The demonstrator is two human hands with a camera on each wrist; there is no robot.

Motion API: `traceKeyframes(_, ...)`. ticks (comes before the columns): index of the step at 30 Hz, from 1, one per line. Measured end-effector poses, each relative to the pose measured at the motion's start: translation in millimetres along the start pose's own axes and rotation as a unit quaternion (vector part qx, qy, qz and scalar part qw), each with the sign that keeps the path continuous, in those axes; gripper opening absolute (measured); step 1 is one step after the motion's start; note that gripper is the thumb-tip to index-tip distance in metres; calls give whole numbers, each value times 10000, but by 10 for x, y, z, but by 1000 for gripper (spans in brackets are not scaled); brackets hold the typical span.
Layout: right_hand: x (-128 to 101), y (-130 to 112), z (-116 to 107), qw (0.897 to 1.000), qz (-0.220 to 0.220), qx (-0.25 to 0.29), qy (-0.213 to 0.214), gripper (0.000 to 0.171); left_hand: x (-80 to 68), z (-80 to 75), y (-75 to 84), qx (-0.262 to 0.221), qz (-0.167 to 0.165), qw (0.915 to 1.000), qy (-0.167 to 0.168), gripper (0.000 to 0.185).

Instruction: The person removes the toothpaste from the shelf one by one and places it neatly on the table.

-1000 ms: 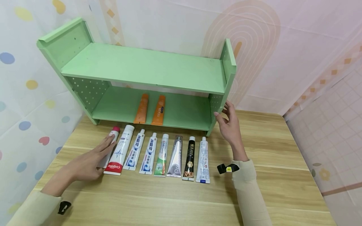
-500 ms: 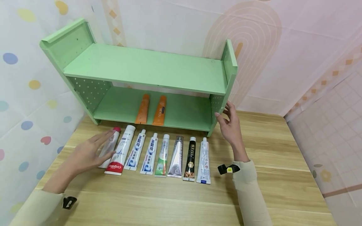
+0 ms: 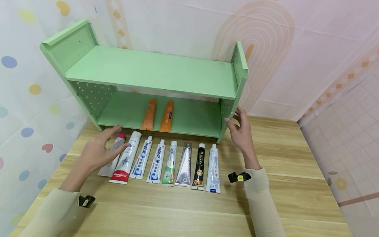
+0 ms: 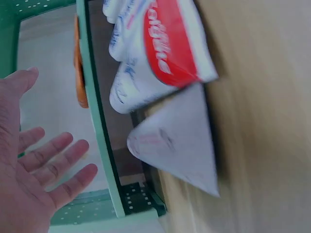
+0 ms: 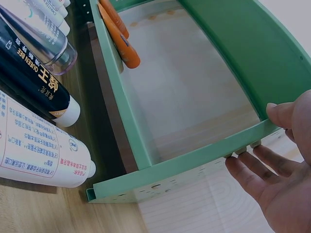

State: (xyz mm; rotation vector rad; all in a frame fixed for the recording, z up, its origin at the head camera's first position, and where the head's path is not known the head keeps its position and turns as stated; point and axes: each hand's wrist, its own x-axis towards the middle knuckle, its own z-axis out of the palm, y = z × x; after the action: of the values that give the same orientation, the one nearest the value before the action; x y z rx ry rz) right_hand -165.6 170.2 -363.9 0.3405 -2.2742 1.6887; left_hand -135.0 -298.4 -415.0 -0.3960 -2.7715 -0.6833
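My left hand [image 3: 96,149] hovers with spread fingers above the two leftmost toothpaste tubes, holding nothing. Below it lie a white tube with a pink cap [image 3: 107,169] and a white-and-red Colgate tube [image 3: 120,173], both partly covered by the hand in the head view. At the green shelf [image 3: 151,69], my right hand [image 3: 242,136] grips the right side panel, thumb at its inner side and fingers outside. Two orange tubes, one left [image 3: 149,115] and one right [image 3: 166,118], lie side by side on the lower board.
Continuing the row to the right lie two white-and-blue tubes [image 3: 142,158], a green-and-white tube [image 3: 170,164], a silver tube [image 3: 184,166], a black tube [image 3: 198,168] and a white tube with a blue end [image 3: 213,169]. The wooden table [image 3: 165,214] supports everything. Patterned cloth hangs behind.
My left hand has lifted off the pink-capped tube and moved right and towards the shelf. That tube's bottom end lies slightly further left. My right hand stays at the shelf panel.
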Motion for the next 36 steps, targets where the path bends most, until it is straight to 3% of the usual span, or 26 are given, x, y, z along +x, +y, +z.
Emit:
traceKeyframes(5,-6,-2,-5,10000,24,-28,-3,59,132,17,42,-591,-361,9975,-137,81)
traceKeyframes(12,-22,-3,-14,10000,67,-59,-25,59,288,63,61,-1051,-411,9932,-267,87)
traceKeyframes(19,-33,-17,-23,9999,85,-53,-15,58,464,111,81,-1617,-619,9837,-490,92)
traceKeyframes(28,-16,20,8,10000,50,14,-43,58,709,118,62,-1928,-584,9763,-792,95)
traceKeyframes(36,0,3,5,10000,79,-27,-14,59,984,154,89,-2166,-997,9663,-969,102)
